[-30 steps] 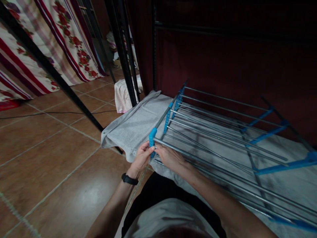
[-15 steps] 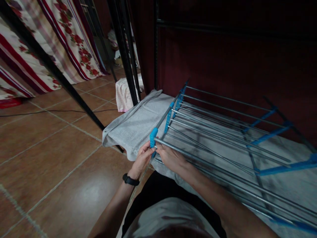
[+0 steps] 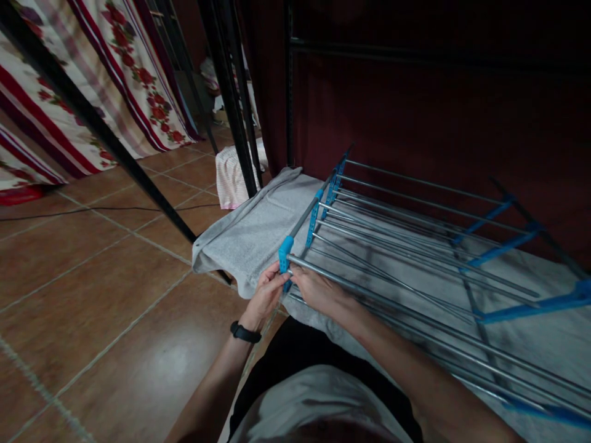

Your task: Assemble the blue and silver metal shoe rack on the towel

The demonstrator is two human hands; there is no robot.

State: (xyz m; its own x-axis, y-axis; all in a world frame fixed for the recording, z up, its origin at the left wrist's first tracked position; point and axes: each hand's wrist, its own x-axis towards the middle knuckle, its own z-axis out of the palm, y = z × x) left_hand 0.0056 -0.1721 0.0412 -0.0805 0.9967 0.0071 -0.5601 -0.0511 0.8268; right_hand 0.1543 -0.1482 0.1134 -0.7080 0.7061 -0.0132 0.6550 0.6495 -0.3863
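A drying rack with grey metal rods (image 3: pixel 397 280) and blue plastic joints lies across a grey cloth-covered surface in front of me. At its near left corner is a blue corner bracket (image 3: pixel 285 249). My left hand (image 3: pixel 268 288), with a black band on the wrist, pinches the lower part of this bracket from the left. From the other side my right hand (image 3: pixel 314 286) has its fingers closed around a metal rod where it meets the bracket. The fingertips of both hands almost meet there, and the rod end is partly hidden by them.
The grey cloth (image 3: pixel 258 227) hangs over the surface's left edge. Black metal posts (image 3: pixel 231 92) and a slanting black bar (image 3: pixel 111 144) stand at the left. Beyond are a floral curtain (image 3: pixel 129 67), a striped cloth (image 3: pixel 232 178), a tiled floor (image 3: pixel 115 295) and a dark cable (image 3: pixel 115 208).
Almost nothing differs. Both hands stay at the blue bracket, and the rack's corner has shifted very slightly.
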